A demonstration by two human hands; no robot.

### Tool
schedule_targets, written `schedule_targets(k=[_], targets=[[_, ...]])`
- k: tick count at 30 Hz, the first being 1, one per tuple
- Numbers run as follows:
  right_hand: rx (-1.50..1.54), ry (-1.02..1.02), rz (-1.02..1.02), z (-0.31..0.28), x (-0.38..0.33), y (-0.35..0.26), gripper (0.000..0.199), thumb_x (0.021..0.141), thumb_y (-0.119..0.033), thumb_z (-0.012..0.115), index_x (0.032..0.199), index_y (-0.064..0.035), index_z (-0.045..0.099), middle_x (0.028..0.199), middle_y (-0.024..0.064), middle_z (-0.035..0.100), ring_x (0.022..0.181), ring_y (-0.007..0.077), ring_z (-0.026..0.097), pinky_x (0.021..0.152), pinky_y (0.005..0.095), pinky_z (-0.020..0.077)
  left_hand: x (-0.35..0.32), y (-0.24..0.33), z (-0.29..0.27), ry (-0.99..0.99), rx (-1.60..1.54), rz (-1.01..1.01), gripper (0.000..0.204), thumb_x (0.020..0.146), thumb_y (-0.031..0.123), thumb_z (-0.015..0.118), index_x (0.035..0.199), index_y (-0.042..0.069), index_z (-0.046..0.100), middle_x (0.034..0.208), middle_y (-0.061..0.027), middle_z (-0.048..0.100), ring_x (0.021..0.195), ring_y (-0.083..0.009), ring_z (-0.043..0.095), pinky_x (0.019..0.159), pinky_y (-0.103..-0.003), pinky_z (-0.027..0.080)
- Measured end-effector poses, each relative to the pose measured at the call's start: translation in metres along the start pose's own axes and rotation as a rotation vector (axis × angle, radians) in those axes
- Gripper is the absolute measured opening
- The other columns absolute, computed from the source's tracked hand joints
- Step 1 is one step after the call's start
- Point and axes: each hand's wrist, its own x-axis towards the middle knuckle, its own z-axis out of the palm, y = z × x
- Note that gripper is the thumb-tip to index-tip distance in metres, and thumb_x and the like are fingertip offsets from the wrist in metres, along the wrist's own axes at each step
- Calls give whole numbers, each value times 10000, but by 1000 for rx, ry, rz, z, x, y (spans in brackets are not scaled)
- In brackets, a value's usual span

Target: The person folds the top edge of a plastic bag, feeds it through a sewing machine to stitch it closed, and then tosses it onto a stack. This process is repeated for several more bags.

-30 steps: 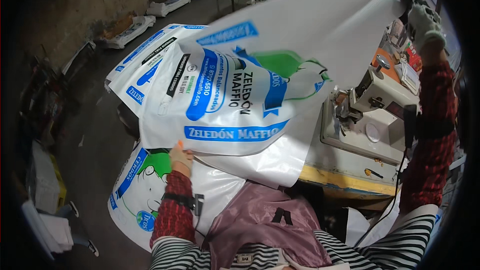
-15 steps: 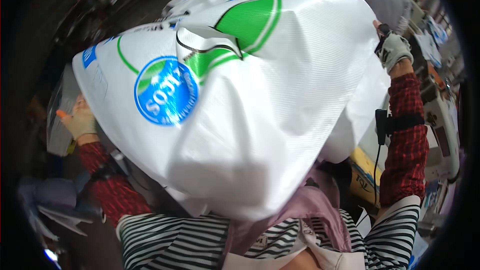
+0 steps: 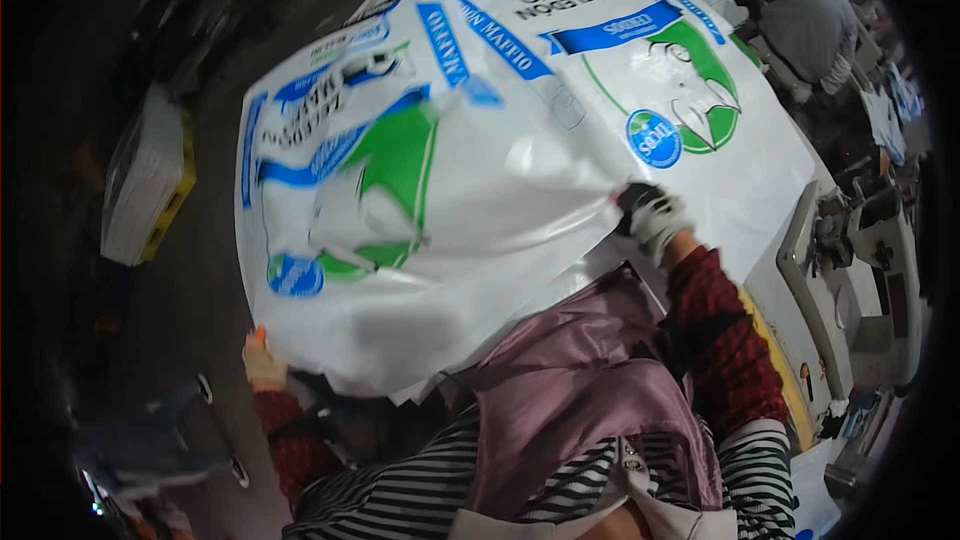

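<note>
A large white plastic sack (image 3: 480, 290) with green and blue print spreads out in front of me, its surface creased. My left hand (image 3: 264, 365), in a pale glove with an orange fingertip, grips its near left corner. My right hand (image 3: 655, 222), also gloved, is closed on the sack's right edge; something dark is at its fingers, too unclear to name. Beneath and to the right of this sack lies another printed white sack (image 3: 770, 155), flat, with the same kind of pattern. The fingertips under the sack's edge are partly hidden.
A white box with a yellow edge (image 3: 150, 180) is at the left. To the right stands a pale machine (image 3: 885, 250) beside a yellow-edged surface (image 3: 785, 370). A person in grey (image 3: 808, 25) bends over at the far right. A mauve apron (image 3: 570, 360) covers my lap.
The sack has come down from a raised, bulging shape and lies flatter. My right hand has moved left and nearer; my left hand has moved nearer and to the right. The lower sack now shows.
</note>
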Motion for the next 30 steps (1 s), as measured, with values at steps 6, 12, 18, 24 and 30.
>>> schedule_targets(k=[6, 12, 18, 24, 30], targets=[[-16, 84, 9, 22, 5, -29, 271, 824, -180, 433, 1071, -120, 527, 1039, 82, 570, 998, 229, 528, 865, 338, 389, 4, -40, 59, 227, -278, -712, 325, 795, 262, 527, 980, -3, 552, 891, -142, 595, 857, -256, 585, 755, -389, 478], [-121, 121, -19, 70, -22, -34, 200, 763, -155, 499, 942, -90, 559, 846, 120, 599, 796, 277, 582, 688, 358, 463, 8, -63, 44, -486, 1314, -303, 259, 779, 122, 521, 1031, 81, 562, 1038, -152, 574, 986, -298, 549, 798, -368, 464], [137, -101, 347, 99, -23, -20, 195, 790, -175, 497, 897, -71, 623, 896, 123, 625, 822, 260, 608, 682, 385, 494, 5, -81, 67, -492, 1357, -205, 281, 749, 88, 547, 1030, 89, 556, 991, -147, 595, 956, -283, 570, 797, -359, 470], [-104, -429, 294, 97, -32, -6, 193, 756, -134, 542, 918, -80, 632, 929, 134, 622, 840, 276, 613, 676, 373, 506, 18, -42, 119, -500, 1432, -144, 206, 771, 136, 499, 962, 96, 564, 943, -136, 608, 928, -259, 584, 763, -355, 484], [-118, -217, 296, 141, -37, 10, 194, 726, -144, 560, 887, -74, 643, 892, 166, 620, 804, 295, 616, 669, 379, 506, -37, -3, 134, 264, -42, -794, 486, 797, 415, 519, 959, -41, 563, 968, -165, 601, 896, -302, 579, 725, -352, 462]])
